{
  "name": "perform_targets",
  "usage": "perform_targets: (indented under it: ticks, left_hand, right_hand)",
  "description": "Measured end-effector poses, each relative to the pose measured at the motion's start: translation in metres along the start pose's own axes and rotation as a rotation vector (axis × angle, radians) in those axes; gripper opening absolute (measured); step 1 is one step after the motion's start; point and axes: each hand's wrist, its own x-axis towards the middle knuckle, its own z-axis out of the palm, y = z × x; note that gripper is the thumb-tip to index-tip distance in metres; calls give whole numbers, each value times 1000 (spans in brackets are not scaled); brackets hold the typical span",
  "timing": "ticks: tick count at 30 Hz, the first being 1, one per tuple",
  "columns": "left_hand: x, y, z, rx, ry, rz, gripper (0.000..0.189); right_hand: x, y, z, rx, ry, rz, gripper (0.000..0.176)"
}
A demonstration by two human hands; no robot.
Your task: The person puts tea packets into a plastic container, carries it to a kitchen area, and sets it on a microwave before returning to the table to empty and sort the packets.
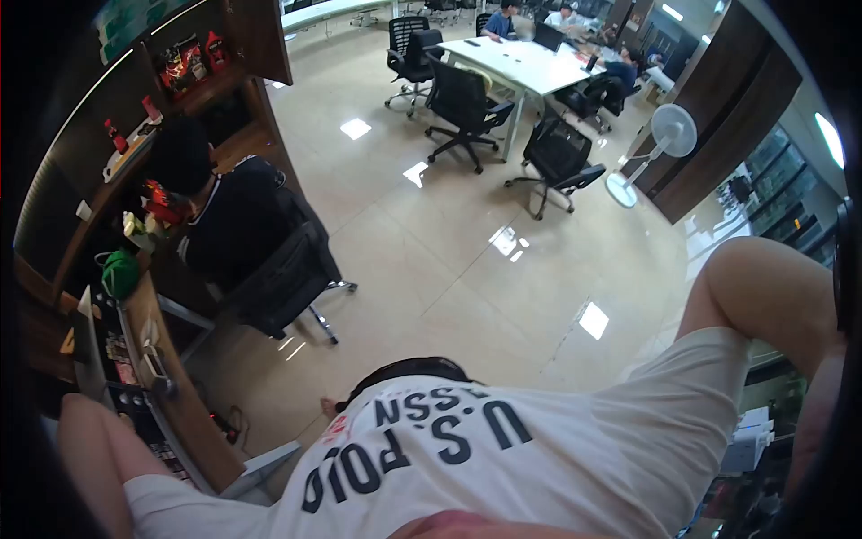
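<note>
Neither of my hands is in the picture, so what they hold or touch cannot be seen. My left arm (94, 454) is bent at the lower left, its elbow beside the wooden desk (171, 395). On the right my right arm (763, 292) is raised and bent, its forearm running out past the right edge. My white T-shirt (593, 440) with dark lettering fills the bottom. A small part of a foot (330, 407) shows beyond the shirt.
At the left desk a person in dark clothes (238, 211) sits on a black chair (292, 269), near a green bag (118, 274). Several office chairs (462, 103) surround a white table (503, 61), where people sit. A white standing fan (672, 132) stands by a brown pillar (727, 108).
</note>
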Motion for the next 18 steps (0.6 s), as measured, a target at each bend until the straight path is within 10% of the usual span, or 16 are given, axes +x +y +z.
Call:
perform_targets:
  ticks: [18]
  left_hand:
    - [6, -9, 26, 27, 9, 22, 45]
  right_hand:
    - [-27, -26, 7, -73, -19, -34, 39]
